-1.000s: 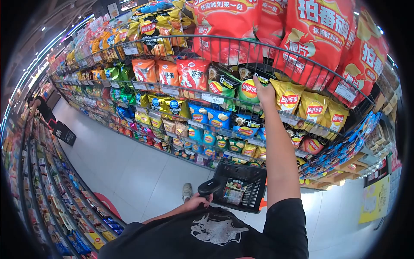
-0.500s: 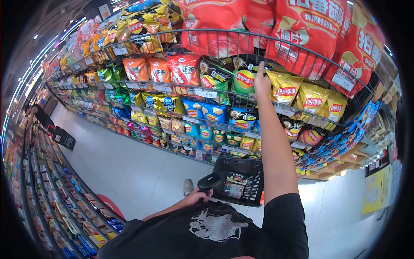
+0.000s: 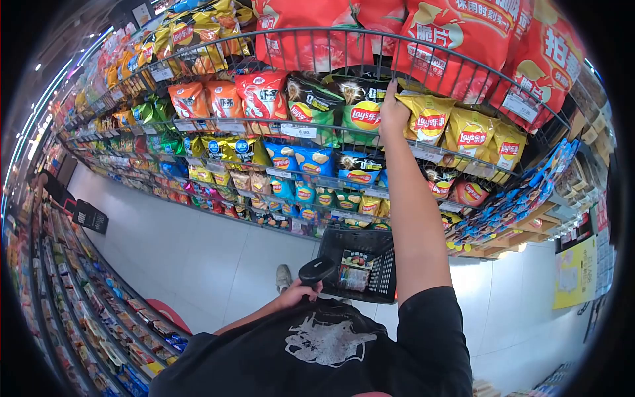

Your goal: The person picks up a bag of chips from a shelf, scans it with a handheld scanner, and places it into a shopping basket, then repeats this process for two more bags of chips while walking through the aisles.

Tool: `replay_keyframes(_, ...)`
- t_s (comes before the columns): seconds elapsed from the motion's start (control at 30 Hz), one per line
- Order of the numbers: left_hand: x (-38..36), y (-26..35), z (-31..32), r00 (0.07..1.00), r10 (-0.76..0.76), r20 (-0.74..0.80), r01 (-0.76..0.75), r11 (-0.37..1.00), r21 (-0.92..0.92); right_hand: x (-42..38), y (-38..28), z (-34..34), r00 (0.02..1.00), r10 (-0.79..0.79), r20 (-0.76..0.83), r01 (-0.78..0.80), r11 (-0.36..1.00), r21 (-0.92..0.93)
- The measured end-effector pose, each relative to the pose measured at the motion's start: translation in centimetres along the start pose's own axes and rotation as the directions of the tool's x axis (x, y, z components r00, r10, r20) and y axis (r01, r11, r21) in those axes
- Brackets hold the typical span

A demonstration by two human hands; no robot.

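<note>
My right hand [image 3: 394, 116] reaches up into a wire shelf of crisps. It rests between a green-and-black Lay's bag [image 3: 364, 114] on its left and a yellow Lay's bag [image 3: 426, 119] on its right, right at the yellow bag's edge. One finger points upward, stretched out; the others are mostly hidden. Low in front of my body, my left hand [image 3: 301, 291] is closed around the black handle [image 3: 317, 269] of a black shopping basket [image 3: 387, 274]. Inside the basket lies a flat pack [image 3: 356, 278] with a dark printed label and a clear part.
Large red snack bags [image 3: 456, 46] fill the wire rack above my right hand. Lower shelves hold several rows of bags, including blue Lay's bags [image 3: 314, 161]. Another shelf unit [image 3: 79, 304] lines the left side. A person [image 3: 53, 188] with a basket [image 3: 90, 216] stands down the aisle.
The view has shifted slightly, so shelves and basket appear a little higher and further left. My right hand stays at the same spot beside the yellow bag; my left hand keeps the handle.
</note>
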State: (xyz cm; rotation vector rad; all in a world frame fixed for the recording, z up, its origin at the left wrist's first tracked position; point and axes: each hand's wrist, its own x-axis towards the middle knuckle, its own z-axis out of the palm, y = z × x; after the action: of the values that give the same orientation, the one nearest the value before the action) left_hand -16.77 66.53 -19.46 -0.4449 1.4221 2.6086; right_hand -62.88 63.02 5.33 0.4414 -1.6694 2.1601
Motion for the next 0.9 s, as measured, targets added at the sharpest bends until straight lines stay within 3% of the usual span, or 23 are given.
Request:
replay_keyframes(0.1,0.1,-0.4,-0.6,1.0,-0.014,-0.011,0.014,1.0,0.001,0.1,0.1,0.3,0.997,-0.049,-0.067,0.045,0.997,-0.056)
replay_keyframes(0.23,0.0,-0.8,-0.9,1.0,-0.015,-0.014,0.014,1.0,-0.016,0.3,-0.2,0.5,0.99,0.06,-0.125,-0.057,0.998,0.033)
replay_keyframes(0.33,-0.2,-0.5,-0.8,0.999,-0.024,-0.026,0.024,1.0,-0.015,-0.6,-2.9,0.0,0.963,0.257,-0.077,-0.216,0.913,0.346)
replay_keyframes(0.57,-0.4,-0.6,-0.9,1.0,0.006,0.012,-0.006,1.0,0.001,-0.5,-0.4,-0.5,0.983,0.172,0.066,-0.18,0.815,0.551)
replay_keyframes(0.7,-0.7,-1.3,-1.5,1.0,0.022,0.013,-0.022,0.999,-0.025,-1.1,-0.5,-0.8,0.993,-0.08,0.082,0.039,0.909,0.414)
replay_keyframes(0.8,-1.2,-0.9,-1.5,0.999,0.032,0.019,-0.032,0.999,-0.017,-1.8,-1.0,-2.1,0.969,-0.092,0.23,0.081,0.995,0.056)
replay_keyframes(0.9,-1.9,-0.6,-1.1,0.998,0.057,-0.014,-0.057,0.998,-0.03,-2.9,-1.3,-2.0,0.955,-0.259,0.146,0.255,0.966,0.046)
